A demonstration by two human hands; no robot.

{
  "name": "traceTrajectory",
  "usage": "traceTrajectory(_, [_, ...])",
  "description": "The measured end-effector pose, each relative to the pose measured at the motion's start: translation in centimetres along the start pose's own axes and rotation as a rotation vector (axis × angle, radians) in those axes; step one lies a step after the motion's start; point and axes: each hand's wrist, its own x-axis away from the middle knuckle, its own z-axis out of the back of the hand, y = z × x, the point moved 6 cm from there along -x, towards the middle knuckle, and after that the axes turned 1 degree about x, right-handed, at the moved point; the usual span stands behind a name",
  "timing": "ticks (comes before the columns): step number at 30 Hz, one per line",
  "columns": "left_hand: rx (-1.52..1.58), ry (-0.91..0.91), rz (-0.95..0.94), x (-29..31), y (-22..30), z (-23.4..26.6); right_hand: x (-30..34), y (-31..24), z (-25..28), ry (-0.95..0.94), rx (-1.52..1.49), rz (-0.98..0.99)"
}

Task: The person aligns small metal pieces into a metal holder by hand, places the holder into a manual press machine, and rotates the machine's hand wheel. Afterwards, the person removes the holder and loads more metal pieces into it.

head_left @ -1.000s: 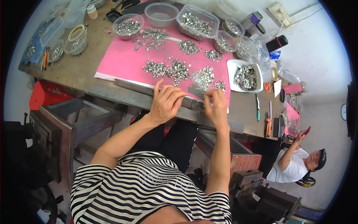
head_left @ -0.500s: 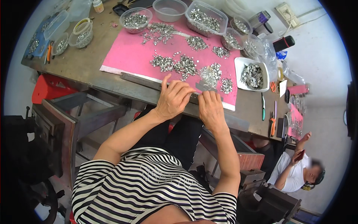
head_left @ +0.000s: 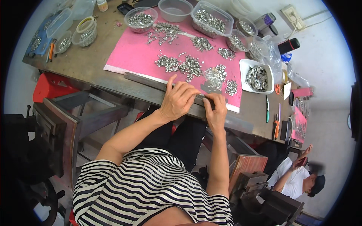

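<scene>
Both hands work at the table's front edge, over a long dark metal bar (head_left: 147, 81) lying along it. My left hand (head_left: 176, 100) has its thumb and forefinger pinched together at the bar, the other fingers curled; what they hold is too small to make out. Close beside it, my right hand (head_left: 216, 113) has thumb and fingertips drawn together at the same spot. A row of small shiny metal pieces (head_left: 200, 96) shows between the fingertips. Just beyond lie a flat grey metal plate (head_left: 211, 88) and a heap of thin silvery pins (head_left: 215, 75).
Heaps of small metal parts (head_left: 190, 67) lie on a pink cloth (head_left: 130, 52). Behind are clear plastic tubs (head_left: 175, 10); at right, a white tray (head_left: 244, 75) of metal pieces, a green-handled tool (head_left: 267, 115) and orange-handled pliers (head_left: 276, 130). Another person (head_left: 296, 177) sits at far right.
My right hand has turned and its thumb has come apart from my left fingertips, showing the small metal pieces on the bar. My left hand has hardly moved. The other person has shifted lower.
</scene>
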Motion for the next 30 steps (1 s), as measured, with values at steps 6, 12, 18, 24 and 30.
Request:
traceTrajectory(6, [0.082, 0.077, 0.181, -1.3, -3.6, 4.6, 1.0, 0.1, -0.1, 0.096, -0.015, -0.012])
traceTrajectory(12, [-0.210, -0.158, 0.261, -1.5, -8.2, 6.5, 1.1, -0.1, 0.0, 0.111, -0.011, -0.009])
traceTrajectory(18, [-0.349, -0.409, 0.204, -0.6, -6.1, 4.9, 0.9, -0.3, -0.1, 0.115, 0.013, -0.004])
traceTrajectory(24, [-0.242, -0.523, 0.157, 0.0, -3.3, 2.5, 1.0, -0.3, -0.1, 0.119, 0.008, -0.014])
traceTrajectory(30, [-0.051, -0.347, 0.122, -0.8, -4.2, 3.5, 1.0, -0.2, 0.0, 0.104, -0.008, -0.023])
